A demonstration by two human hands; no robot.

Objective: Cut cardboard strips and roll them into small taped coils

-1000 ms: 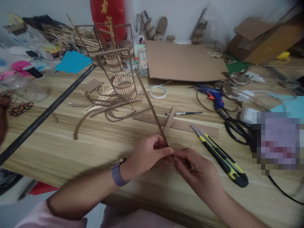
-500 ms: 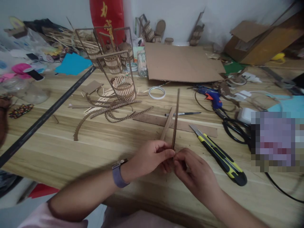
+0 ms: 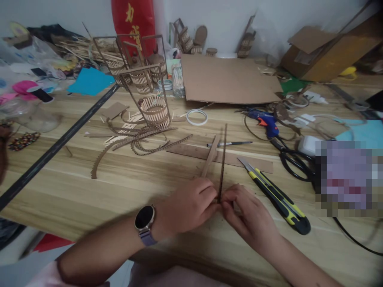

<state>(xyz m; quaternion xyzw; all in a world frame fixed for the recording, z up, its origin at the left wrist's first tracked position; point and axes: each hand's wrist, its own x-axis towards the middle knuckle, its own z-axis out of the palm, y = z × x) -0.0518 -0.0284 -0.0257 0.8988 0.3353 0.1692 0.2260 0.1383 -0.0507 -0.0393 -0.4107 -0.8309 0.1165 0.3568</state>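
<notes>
Head view shows the narrow corrugated cardboard strip (image 3: 224, 159), tilted left toward the buckets a second ago, now pointing almost straight ahead between the hands, and the left wrist rolled so the round watch (image 3: 145, 218) faces up. Fingers of the left hand (image 3: 188, 205) and right hand (image 3: 251, 211) are pinched closed on its near end. Below, the pale wood-grain worktop (image 3: 143, 179) carries slatted buckets (image 3: 158, 118), curled ridged strips (image 3: 101, 160) and a yellow-and-black utility knife (image 3: 275, 195).

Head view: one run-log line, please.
left hand: gripping corrugated cardboard strip | right hand: pinching its near end | utility knife: on table, blade exposed
</notes>
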